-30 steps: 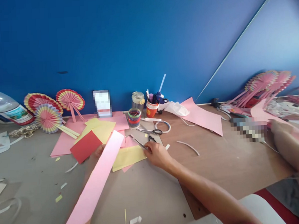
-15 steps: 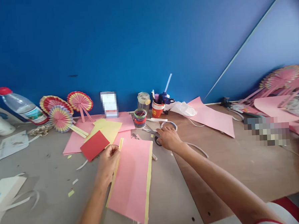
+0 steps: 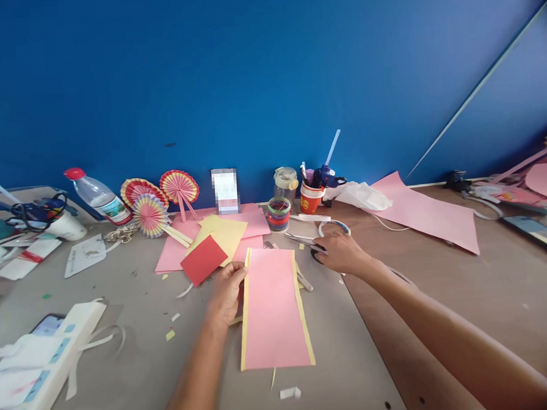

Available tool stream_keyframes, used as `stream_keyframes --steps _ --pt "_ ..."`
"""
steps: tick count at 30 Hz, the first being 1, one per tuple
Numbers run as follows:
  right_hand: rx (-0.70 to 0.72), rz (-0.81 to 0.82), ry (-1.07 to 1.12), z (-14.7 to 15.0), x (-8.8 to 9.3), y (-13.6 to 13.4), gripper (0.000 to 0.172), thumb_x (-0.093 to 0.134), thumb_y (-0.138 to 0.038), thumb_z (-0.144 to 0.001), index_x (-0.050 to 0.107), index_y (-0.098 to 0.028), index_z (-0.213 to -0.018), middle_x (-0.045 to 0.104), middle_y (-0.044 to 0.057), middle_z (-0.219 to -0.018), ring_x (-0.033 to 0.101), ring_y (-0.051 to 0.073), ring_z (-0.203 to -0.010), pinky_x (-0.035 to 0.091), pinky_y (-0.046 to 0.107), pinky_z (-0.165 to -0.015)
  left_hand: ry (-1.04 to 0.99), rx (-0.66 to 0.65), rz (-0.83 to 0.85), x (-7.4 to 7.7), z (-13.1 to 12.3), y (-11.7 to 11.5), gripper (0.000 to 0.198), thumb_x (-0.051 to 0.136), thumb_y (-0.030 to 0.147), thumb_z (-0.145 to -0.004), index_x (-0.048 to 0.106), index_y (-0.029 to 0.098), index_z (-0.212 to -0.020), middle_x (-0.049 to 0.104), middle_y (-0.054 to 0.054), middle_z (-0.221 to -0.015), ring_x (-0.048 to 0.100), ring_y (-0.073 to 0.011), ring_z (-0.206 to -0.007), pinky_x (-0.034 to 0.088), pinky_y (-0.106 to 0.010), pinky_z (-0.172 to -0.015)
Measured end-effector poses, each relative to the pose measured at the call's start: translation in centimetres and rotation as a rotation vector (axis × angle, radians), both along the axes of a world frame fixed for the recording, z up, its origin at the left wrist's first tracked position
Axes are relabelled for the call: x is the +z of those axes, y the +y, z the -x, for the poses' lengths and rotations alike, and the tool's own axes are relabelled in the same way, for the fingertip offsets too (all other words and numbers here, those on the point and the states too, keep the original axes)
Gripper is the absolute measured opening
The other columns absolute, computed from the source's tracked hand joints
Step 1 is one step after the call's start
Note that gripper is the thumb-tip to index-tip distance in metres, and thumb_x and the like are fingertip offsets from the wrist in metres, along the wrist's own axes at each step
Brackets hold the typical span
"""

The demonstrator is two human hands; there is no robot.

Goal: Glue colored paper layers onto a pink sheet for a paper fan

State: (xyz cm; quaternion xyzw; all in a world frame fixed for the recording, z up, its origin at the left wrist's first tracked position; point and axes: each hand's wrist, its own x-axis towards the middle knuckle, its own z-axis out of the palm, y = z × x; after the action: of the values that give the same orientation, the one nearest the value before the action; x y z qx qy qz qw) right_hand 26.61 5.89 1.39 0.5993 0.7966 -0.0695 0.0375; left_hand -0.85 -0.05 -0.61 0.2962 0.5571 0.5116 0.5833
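Pinched by its upper left edge, a pink paper sheet with yellow side strips point(image 3: 275, 309) is in my left hand point(image 3: 227, 290). The sheet hangs over the grey table top in front of me. My right hand point(image 3: 342, 253) has its fingers closed at the dark handles of a pair of scissors point(image 3: 303, 241), whose blades point left. Just behind that hand lies a roll of tape point(image 3: 334, 227). A red card point(image 3: 203, 259) rests on yellow paper point(image 3: 231, 233), left of the sheet's top. A light-coloured tool point(image 3: 305, 281) is partly hidden by the sheet.
Folded paper fans point(image 3: 179, 186) and a water bottle point(image 3: 99, 199) stand along the blue wall. A jar of coloured bands point(image 3: 279, 214) is near a red paper cup of pens point(image 3: 312, 198). A white power strip point(image 3: 65, 350) lies front left, pink paper point(image 3: 432, 218) right.
The view has shifted left, so things sit farther right. The pink sheet has become more upright and squarer to me. My right hand remains at the scissors.
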Motion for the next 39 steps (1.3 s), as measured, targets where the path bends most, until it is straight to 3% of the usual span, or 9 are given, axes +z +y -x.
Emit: stream_keyframes --steps 2,6,9,11,14,19,24,30,39 --pt "-0.041 0.004 0.095 -1.0 0.2 -1.1 0.038 0.05 -0.027 -0.082 0.065 -0.019 -0.116 0.068 0.011 -0.108 0.06 0.024 -0.101 0.043 0.032 -0.083 -0.053 -0.003 0.016 0.2 -0.1 -0.1 0.025 0.073 0.029 -0.052 0.055 0.017 -0.064 0.054 0.006 -0.054 0.049 -0.0086 -0.049 0.038 -0.021 -0.051" --pt "-0.254 0.034 0.755 -1.2 0.8 -4.8 0.04 0.05 -0.025 -0.081 0.062 -0.022 -0.119 0.07 0.005 -0.098 0.063 0.02 -0.086 0.048 0.031 -0.076 -0.156 -0.007 0.03 0.5 -0.2 -0.2 0.025 0.074 0.025 -0.053 0.054 0.017 -0.065 0.055 0.006 -0.053 0.05 -0.0081 -0.047 0.038 -0.021 -0.048" --pt "-0.18 0.155 1.203 1.6 0.9 -7.5 0.041 0.049 -0.029 -0.083 0.059 -0.022 -0.122 0.068 0.006 -0.094 0.062 0.018 -0.079 0.049 0.029 -0.065 -0.217 -0.025 0.043 0.5 -0.4 -0.3 0.025 0.075 0.024 -0.055 0.054 0.018 -0.067 0.057 0.005 -0.053 0.053 -0.0101 -0.046 0.04 -0.021 -0.046" --pt "-0.11 0.248 1.313 4.1 0.5 -8.6 0.038 0.051 -0.028 -0.083 0.061 -0.019 -0.118 0.068 0.005 -0.086 0.061 0.017 -0.074 0.049 0.029 -0.063 -0.245 -0.038 0.05 0.5 -0.4 -0.4 0.025 0.075 0.023 -0.057 0.054 0.017 -0.067 0.06 0.003 -0.056 0.056 -0.0118 -0.049 0.043 -0.023 -0.047" --pt "-0.067 0.261 1.26 7.4 -0.5 -9.1 0.041 0.047 -0.018 -0.081 0.06 -0.019 -0.12 0.068 0.004 -0.088 0.061 0.016 -0.076 0.05 0.03 -0.068 -0.287 -0.047 0.052 0.4 -0.4 -0.4 0.024 0.077 0.021 -0.058 0.056 0.017 -0.068 0.063 0.002 -0.06 0.058 -0.0122 -0.052 0.046 -0.024 -0.05" --pt "0.039 -0.067 0.981 9.6 -1.8 -8.9 0.046 0.042 -0.008 -0.078 0.06 -0.02 -0.118 0.067 0.006 -0.101 0.061 0.018 -0.086 0.049 0.031 -0.077 -0.401 -0.07 0.053 0.6 -0.4 -0.5 0.025 0.079 0.02 -0.06 0.06 0.017 -0.076 0.066 0.001 -0.068 0.062 -0.0144 -0.059 0.05 -0.027 -0.057" --pt "0.049 -0.236 0.825 10.2 -2.1 -9.5 0.04 0.046 -0.014 -0.081 0.056 -0.018 -0.119 0.065 0.009 -0.098 0.061 0.02 -0.084 0.049 0.032 -0.075 -0.574 -0.063 0.023 0.9 -0.8 -0.5 0.022 0.078 0.015 -0.064 0.062 0.016 -0.079 0.068 -0.001 -0.077 0.064 -0.014 -0.07 0.052 -0.026 -0.067" --pt "0.068 -0.323 0.646 10.1 -2.3 -10.4 0.034 0.052 -0.021 -0.083 0.06 -0.018 -0.116 0.066 0.007 -0.089 0.06 0.02 -0.08 0.041 0.032 -0.072 -0.581 -0.046 0.013 0.6 -1.3 -0.9 0.022 0.078 0.016 -0.065 0.057 0.017 -0.072 0.054 0.007 -0.055 0.048 -0.0055 -0.045 0.041 -0.018 -0.046" --pt "0.076 -0.353 0.586 10.5 -2.1 -11.1 0.035 0.05 -0.024 -0.085 0.057 -0.016 -0.119 0.065 0.009 -0.093 0.057 0.022 -0.081 0.038 0.033 -0.072 -0.576 -0.023 -0.002 0.6 -1.6 -1.2 0.027 0.078 0.014 -0.062 0.052 0.018 -0.072 0.053 0.007 -0.058 0.048 -0.0046 -0.047 0.039 -0.017 -0.047"
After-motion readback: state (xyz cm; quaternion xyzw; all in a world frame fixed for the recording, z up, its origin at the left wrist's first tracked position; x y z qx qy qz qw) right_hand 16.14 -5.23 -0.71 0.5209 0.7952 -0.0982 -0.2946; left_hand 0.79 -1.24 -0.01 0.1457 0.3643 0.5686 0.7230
